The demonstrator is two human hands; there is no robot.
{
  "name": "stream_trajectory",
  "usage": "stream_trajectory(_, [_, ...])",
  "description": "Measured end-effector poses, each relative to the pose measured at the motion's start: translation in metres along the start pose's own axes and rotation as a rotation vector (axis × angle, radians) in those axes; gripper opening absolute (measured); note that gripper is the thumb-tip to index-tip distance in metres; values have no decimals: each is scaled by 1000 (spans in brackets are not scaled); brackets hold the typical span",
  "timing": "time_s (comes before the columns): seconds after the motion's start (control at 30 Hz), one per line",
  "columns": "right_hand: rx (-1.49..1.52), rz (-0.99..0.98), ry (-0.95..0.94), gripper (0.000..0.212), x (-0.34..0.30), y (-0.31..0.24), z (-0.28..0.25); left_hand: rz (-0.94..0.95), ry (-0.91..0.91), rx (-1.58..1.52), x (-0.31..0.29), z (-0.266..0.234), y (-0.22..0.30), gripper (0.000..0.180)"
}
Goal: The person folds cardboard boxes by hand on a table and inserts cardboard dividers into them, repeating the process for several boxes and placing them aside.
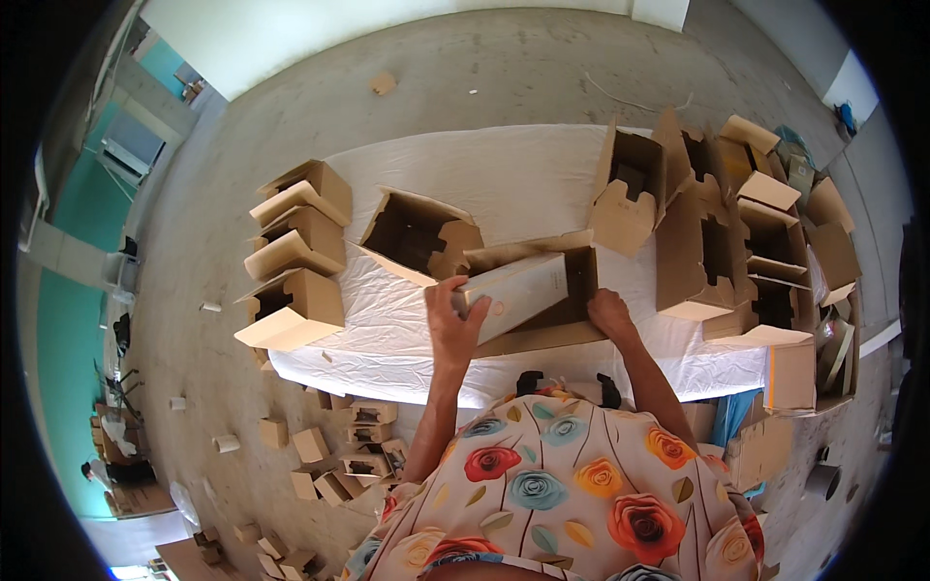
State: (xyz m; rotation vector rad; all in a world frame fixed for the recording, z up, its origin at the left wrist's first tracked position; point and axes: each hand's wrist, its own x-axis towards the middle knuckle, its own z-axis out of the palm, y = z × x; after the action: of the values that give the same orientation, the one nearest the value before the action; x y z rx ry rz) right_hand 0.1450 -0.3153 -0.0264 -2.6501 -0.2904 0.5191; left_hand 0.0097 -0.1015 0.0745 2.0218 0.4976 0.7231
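Note:
In front of me an open brown cardboard box (567, 339) lies on the white-covered table. My left hand (452, 324) is closed around the left end of a long pale grey-white box (520, 293), thumb on its near side. That pale box is tilted over the cardboard box's opening, partly inside it; its lower side is hidden. My right hand (609, 313) is closed on the right edge of the cardboard box, its fingertips partly hidden. Just behind, to the left, another open cardboard box (407, 228) stands with its dark inside showing.
Several open cardboard boxes (310, 300) line the table's left end. More open boxes (696, 261) crowd its right end, beside a large carton (792, 378). The white cloth (523, 174) covers the table. Small cardboard boxes (310, 445) lie on the floor at the near left.

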Motion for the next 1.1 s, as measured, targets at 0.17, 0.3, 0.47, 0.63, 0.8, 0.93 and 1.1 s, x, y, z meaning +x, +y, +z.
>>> stream_trajectory(0.17, [24,-26,-64,22,-12,10,-14,22,-201,46,-11,55,-44,41])
stream_trajectory(0.3, [24,-2,-70,29,-9,30,-6,-13,-347,166,-31,74,-85,49])
stream_trajectory(0.47, [270,-30,217,55,-5,50,3,51,-154,155,-43,40,-28,47])
stream_trajectory(0.63, [1015,93,260,64,-3,47,-3,-87,215,33,-60,11,-33,50])
stream_trajectory(0.8, [1337,-135,159,43,-4,48,-6,-176,-193,-336,-69,17,-49,37])
stream_trajectory(0.93, [1049,-336,51,38,-20,43,-19,130,-412,-109,-72,22,-84,31])
stream_trajectory(1.1, [577,-654,56,41,-36,45,-28,7,-398,-231,-71,26,-96,39])
